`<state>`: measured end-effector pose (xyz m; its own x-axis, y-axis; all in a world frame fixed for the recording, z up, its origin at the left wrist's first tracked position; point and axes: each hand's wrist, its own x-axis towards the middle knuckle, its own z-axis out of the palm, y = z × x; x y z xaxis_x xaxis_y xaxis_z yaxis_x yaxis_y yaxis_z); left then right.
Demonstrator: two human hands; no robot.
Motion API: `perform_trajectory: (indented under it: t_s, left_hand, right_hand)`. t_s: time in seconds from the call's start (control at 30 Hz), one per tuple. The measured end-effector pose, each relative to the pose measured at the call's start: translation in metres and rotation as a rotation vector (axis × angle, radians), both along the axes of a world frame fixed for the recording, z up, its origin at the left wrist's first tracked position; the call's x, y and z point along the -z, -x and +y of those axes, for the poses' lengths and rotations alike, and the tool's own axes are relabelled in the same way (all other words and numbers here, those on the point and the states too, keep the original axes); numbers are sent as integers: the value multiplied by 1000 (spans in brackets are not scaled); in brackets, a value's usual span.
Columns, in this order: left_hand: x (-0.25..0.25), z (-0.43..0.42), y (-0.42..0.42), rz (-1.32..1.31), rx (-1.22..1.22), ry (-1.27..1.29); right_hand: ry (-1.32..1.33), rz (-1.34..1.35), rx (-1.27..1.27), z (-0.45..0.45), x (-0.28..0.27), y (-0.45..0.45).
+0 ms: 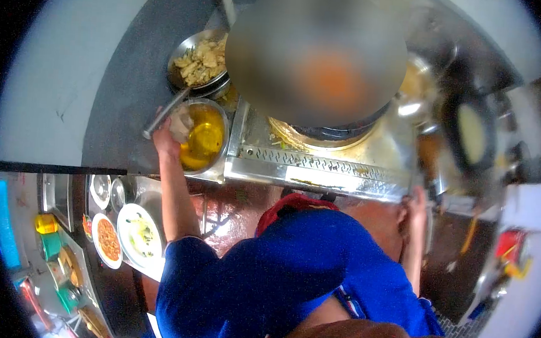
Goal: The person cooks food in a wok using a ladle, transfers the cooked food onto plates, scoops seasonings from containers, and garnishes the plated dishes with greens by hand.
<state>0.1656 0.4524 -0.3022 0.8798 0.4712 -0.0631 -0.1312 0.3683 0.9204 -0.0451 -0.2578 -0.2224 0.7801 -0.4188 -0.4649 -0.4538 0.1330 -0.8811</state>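
My left hand is closed around a metal handle, beside a bowl of yellow oil. The handle slants up toward a metal bowl of pale cooked food pieces. Something whitish and translucent shows between the hand and the oil; I cannot make out what it is. My right hand is at the front right edge of the metal stove, its fingers bent and blurred; what they hold is too small to tell. A large wok, smeared by blur, with an orange patch inside, covers the stove's middle.
A dark pan with pale contents stands at the right. Behind me at the lower left are a plate of reddish food, a white plate with green pieces and a side counter with a yellow container. The floor is reddish.
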Motion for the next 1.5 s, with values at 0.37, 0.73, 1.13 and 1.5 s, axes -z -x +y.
perform_trajectory:
  t_s: [0.37,0.73,1.13,1.5]
  left_hand:
    - [-70,-107,-27,64,627,493]
    - [-100,-163,3,334,810,512]
    - [-77,-232,-26,456,802,-540]
    - [-80,-264,-57,331,679,-1261]
  right_hand:
    - [871,157,-292,-31,126,37]
    - [950,20,-271,-14,122,41]
    - [866,138,-204,10,97,41]
    - [919,21,-177,9,100,50]
